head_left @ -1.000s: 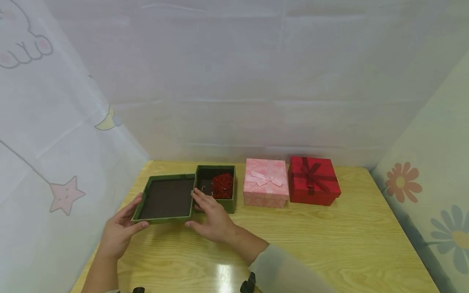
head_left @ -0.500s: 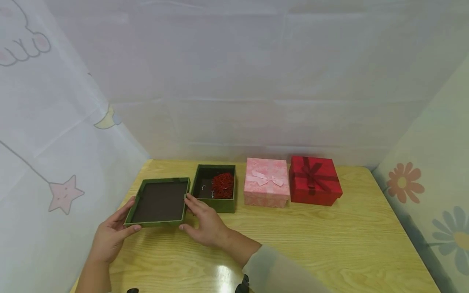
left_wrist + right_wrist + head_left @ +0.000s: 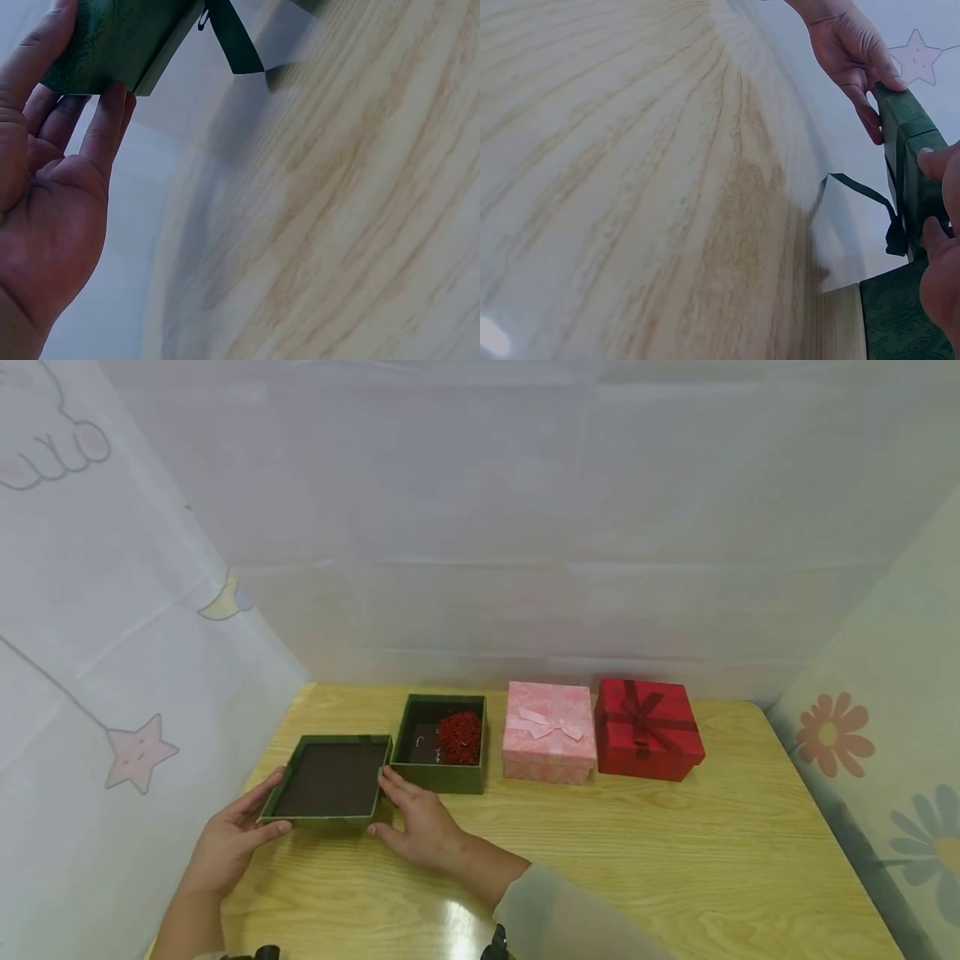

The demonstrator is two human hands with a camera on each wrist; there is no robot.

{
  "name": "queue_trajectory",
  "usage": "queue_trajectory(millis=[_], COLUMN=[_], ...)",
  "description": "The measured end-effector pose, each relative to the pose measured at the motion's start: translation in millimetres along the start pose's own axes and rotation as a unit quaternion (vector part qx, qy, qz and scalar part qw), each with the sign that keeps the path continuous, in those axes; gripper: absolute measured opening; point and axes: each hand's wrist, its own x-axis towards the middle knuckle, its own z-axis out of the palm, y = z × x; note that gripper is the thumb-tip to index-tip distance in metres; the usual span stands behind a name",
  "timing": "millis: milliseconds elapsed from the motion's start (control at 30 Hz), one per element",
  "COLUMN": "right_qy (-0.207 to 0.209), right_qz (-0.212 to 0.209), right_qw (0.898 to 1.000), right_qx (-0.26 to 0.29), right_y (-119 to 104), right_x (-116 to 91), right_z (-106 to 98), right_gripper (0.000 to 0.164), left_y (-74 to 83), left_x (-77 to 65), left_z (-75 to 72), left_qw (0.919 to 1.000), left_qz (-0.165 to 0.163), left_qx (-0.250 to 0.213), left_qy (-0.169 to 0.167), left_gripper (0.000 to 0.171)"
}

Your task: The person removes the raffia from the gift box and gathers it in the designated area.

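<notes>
A green gift box lid point(image 3: 330, 781) is held with its dark inside facing up, just above the table. At its left edge my left hand point(image 3: 227, 847) grips it, thumb on the near side. My right hand point(image 3: 423, 822) holds the right edge between fingers and thumb. Below the lid hangs a green ribbon point(image 3: 862, 189), seen in the right wrist view. Right behind my right fingers stands the green box base point(image 3: 442, 777), without a cover. Red shredded paper point(image 3: 459, 737) fills its right part, and small pale bits lie on its dark floor.
A pink gift box point(image 3: 547, 735) with a bow stands right of the green base. Next to it is a red gift box point(image 3: 648, 731) with a dark ribbon. All stand along the back of the wooden table point(image 3: 637, 860), by a pale curtain point(image 3: 480, 527).
Both hands have carried the lid left and toward me, away from the green base. In the last half second it has tilted flatter and shifted only slightly.
</notes>
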Motion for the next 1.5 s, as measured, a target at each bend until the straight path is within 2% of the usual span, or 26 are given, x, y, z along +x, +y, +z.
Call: queue_trajectory(millis=[200, 400, 533, 800, 1033, 1500], right_qy=[-0.02, -0.037, -0.04, -0.047, -0.051, -0.063], right_qz=[0.035, 0.052, 0.052, 0.056, 0.076, 0.066], right_qw=[0.999, 0.998, 0.997, 0.996, 0.994, 0.995], right_qx=[-0.018, -0.026, -0.038, -0.058, -0.051, -0.044], right_y=[5, 9, 11, 11, 11, 16], right_x=[2, 2, 3, 4, 5, 4], right_z=[8, 14, 17, 22, 26, 25], right_gripper=[0.073, 0.073, 0.073, 0.069, 0.067, 0.068], left_y=[-7.5, -19.6, -24.4, -28.3, -27.5, -30.1], left_x=[5.0, 6.6, 7.1, 8.2, 10.4, 22.6], left_z=[-7.1, -11.8, -13.7, -16.9, -15.8, -9.7], left_qw=[0.995, 0.986, 0.982, 0.9757, 0.9698, 0.9533], left_qz=[-0.065, -0.1, -0.113, -0.138, -0.139, -0.156], left_qx=[0.074, 0.128, 0.142, 0.159, 0.193, 0.254], left_qy=[-0.016, -0.038, -0.053, -0.062, -0.056, -0.049], left_gripper=[0.079, 0.078, 0.08, 0.083, 0.085, 0.091])
